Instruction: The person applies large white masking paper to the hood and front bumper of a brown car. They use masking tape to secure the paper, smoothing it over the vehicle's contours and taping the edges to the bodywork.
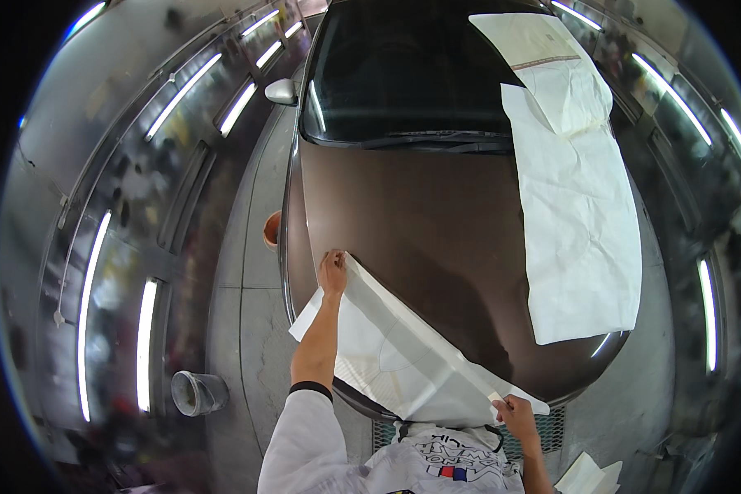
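A sheet of white masking paper (387,346) lies slantwise over the near left front of a brown car's hood (420,222). At the sheet's upper left corner, my left hand (333,270) pinches the edge against the hood. My right hand (516,416) grips the sheet's edge near its lower right end, close to the front of the car. A small pale tab (494,397), perhaps tape, shows at the right fingertips. Between my hands the paper's upper edge runs in a fairly straight diagonal line.
More white paper (580,239) covers the car's right side, up over the windshield (403,74). On the floor at left stand a clear bucket (199,393) and an orange-brown container (272,230). Folded paper (589,476) lies at lower right. Walls with light tubes flank the car.
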`<state>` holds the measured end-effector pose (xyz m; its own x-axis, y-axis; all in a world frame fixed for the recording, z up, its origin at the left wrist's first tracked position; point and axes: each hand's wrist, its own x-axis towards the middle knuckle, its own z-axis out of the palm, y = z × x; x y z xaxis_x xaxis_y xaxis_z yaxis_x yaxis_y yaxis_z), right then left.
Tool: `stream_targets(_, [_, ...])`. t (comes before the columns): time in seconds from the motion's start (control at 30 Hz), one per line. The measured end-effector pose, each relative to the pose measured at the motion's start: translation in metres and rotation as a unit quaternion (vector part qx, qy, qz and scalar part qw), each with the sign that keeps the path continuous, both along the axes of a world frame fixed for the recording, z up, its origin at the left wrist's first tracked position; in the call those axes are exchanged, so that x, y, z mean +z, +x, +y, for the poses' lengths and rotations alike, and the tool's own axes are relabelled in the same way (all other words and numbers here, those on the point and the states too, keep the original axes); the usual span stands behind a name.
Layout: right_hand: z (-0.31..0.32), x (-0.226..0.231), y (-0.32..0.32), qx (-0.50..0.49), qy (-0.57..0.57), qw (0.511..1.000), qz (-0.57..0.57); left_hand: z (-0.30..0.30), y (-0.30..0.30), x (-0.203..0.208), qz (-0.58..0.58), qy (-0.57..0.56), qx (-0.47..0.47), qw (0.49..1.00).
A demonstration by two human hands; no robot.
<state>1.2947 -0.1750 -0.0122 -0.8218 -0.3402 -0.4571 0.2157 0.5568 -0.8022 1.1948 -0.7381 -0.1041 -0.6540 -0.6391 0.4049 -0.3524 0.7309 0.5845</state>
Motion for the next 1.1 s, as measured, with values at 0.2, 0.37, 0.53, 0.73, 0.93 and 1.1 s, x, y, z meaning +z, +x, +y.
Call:
stream_targets(0.2, [0.000, -0.016, -0.025, 0.055, 0.041, 0.995, 0.075, -0.006, -0.017, -0.030, 0.059, -0.032, 0.073, 0.995])
stream_targets(0.37, [0.042, -0.008, 0.009, 0.138, 0.102, 0.976, 0.135, 0.006, -0.017, -0.033, 0.034, -0.017, 0.097, 0.995])
stream_targets(0.53, [0.140, -0.040, 0.033, 0.039, 0.232, 0.965, 0.112, 0.026, -0.012, -0.003, 0.006, -0.019, 0.095, 0.995])
stream_targets(0.73, [0.129, -0.083, 0.008, 0.017, 0.261, 0.949, 0.174, 0.023, -0.022, -0.024, 0.008, -0.022, 0.099, 0.995])
stream_targets(0.93, [0.121, -0.100, 0.012, -0.048, 0.265, 0.939, 0.212, 0.127, 0.028, -0.060, -0.024, -0.098, -0.032, 0.994])
stream_targets(1.1, [0.119, -0.089, 0.012, -0.036, 0.251, 0.946, 0.200, 0.336, 0.143, -0.100, -0.163, 0.004, -0.312, 0.936])
